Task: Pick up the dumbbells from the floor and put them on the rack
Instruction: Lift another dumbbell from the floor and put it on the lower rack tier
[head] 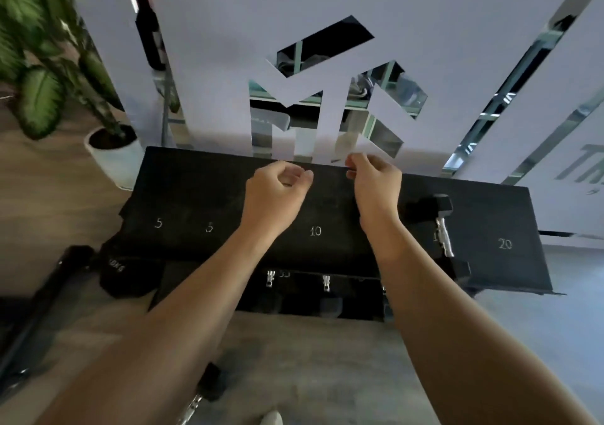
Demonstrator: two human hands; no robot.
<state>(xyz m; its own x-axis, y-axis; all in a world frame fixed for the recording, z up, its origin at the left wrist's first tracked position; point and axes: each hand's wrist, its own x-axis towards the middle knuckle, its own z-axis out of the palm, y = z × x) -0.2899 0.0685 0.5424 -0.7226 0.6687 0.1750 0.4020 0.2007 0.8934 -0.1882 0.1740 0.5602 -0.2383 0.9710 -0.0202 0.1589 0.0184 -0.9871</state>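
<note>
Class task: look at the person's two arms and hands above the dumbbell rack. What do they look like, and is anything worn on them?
Both arms are bare from the bottom edge of the picture to the fingertips: no sleeves show. The left hand and right hand wear no gloves, and no watch, band or ring is visible on either wrist or fingers. No markings can be made out.

rack (202,195): centre of view, its top shelf running from 9 o'clock to 3 o'clock, against the wall (327,16) behind it
dumbbell on rack (439,228): at 3 o'clock on the top shelf, lying front to back
lower shelf (310,297): under the top shelf; it seems to hold more dumbbells, mostly hidden
floor dumbbell (202,392): at 6 o'clock, before the rack
potted plant (111,153): at 10 o'clock, left of and behind the rack
hands: left hand (274,195) and right hand (376,182) side by side above the top shelf's rear edge
</note>
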